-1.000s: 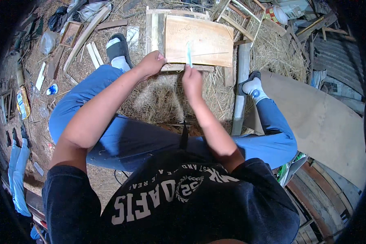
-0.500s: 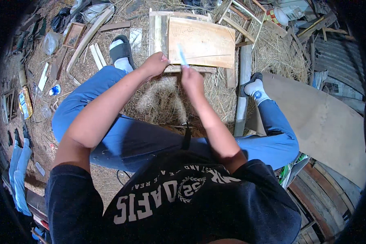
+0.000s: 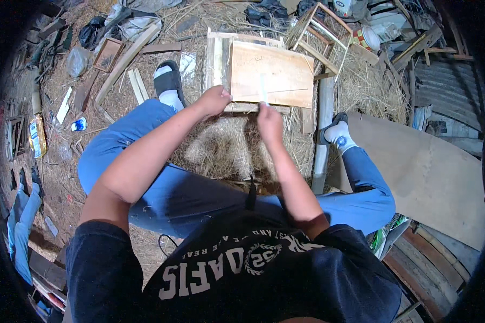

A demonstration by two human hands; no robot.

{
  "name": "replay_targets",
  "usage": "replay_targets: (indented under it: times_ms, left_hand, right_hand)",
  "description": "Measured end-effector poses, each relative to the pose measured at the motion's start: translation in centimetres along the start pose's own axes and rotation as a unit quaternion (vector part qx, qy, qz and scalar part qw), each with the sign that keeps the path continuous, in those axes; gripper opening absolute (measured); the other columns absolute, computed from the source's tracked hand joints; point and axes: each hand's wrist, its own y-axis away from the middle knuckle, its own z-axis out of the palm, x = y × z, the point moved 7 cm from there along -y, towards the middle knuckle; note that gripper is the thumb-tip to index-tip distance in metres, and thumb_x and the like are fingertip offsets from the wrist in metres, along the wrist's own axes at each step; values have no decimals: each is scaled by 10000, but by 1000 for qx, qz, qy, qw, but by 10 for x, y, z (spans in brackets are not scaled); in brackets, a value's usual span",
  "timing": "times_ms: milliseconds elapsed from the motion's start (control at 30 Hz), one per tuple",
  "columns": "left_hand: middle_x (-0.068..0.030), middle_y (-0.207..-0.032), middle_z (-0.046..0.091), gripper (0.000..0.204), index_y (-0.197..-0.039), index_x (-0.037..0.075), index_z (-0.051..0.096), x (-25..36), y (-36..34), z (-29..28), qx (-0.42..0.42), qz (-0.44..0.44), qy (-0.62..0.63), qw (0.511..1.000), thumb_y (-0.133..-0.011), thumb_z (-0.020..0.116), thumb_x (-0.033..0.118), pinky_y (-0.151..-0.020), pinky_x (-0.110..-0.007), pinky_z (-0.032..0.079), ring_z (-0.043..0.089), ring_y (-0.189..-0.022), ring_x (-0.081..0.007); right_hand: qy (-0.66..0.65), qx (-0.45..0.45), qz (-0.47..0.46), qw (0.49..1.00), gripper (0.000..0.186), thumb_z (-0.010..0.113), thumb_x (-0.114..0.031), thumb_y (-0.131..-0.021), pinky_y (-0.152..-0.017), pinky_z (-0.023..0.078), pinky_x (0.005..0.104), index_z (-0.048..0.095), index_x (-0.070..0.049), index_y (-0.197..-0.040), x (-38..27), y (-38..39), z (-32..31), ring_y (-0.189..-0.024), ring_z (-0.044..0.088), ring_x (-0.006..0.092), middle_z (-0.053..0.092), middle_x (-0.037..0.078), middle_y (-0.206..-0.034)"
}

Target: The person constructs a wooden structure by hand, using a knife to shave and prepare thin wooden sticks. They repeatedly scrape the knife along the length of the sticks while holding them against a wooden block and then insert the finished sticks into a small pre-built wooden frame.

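In front of me a pale wooden board [image 3: 280, 67], with a dark line across its lower part, lies on a low stand of rough planks [image 3: 216, 59]. My left hand [image 3: 215, 101] is closed at the board's near left corner, fingertips pinching its edge. Along the near edge, a little to the right, my right hand [image 3: 270, 123] grips a narrow, whitish, blade-like tool [image 3: 263, 89]. It points away from me over the board; glare and blur hide its exact kind. The tool's handle is covered by my fingers.
My feet rest on either side of the stand. An upturned wooden frame [image 3: 318, 40] and a paint can [image 3: 365, 39] are at the far right. A grey pole [image 3: 323, 129] and a large flat sheet [image 3: 415, 167] lie right. Wood offcuts [image 3: 138, 86] lie left on straw; another person's legs [image 3: 24, 226] show.
My right hand has slid right along the board's near edge, and the tool has swung from leaning left to nearly straight ahead. My left hand keeps the corner. The whole view has shifted slightly.
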Motion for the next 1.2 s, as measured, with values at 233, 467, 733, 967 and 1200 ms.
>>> replay_targets:
  times_ms: [233,467,733,967,1200]
  left_hand:
    - [-15,-692,579,171,-856,40,586,3,1,2,-5,-13,36,999,-941,604,187,-522,-317,437,496,-581,-111]
    - [-11,-611,470,122,-930,56,585,74,4,-19,-68,-64,361,928,-988,556,159,-494,-307,430,446,-503,-143]
    - [25,-725,460,82,-1004,84,548,226,39,-3,-49,-11,344,938,-1008,573,162,-530,-271,424,455,-560,-94]
    - [35,-730,475,49,-1012,123,548,299,52,39,-112,79,331,934,-1003,572,164,-544,-276,415,445,-569,-88]
    - [67,-679,403,119,-990,126,517,342,85,71,-101,153,267,946,-1036,546,232,-537,-262,382,369,-553,-62]
  right_hand:
    - [67,99,42,992,558,456,-419,-1016,-761,497,543,705,60,-875,81,-47,-88,-815,647,511,655,329,-861]
    - [-399,-17,165,902,442,527,-465,-1014,-370,254,285,692,-56,-984,42,-56,-106,-397,314,68,383,-67,-561]
    - [-517,-71,-9,853,334,549,-352,-1040,-375,234,232,643,-39,-1111,-74,-60,-229,-408,281,32,315,-93,-558]
    - [-589,-35,-114,800,304,583,-303,-1028,-383,244,212,603,-69,-1223,-121,-44,-322,-430,285,21,308,-101,-589]
    - [-560,126,-110,811,174,656,-264,-979,-378,268,222,545,-134,-1009,-94,-29,-385,-418,336,17,389,-95,-597]
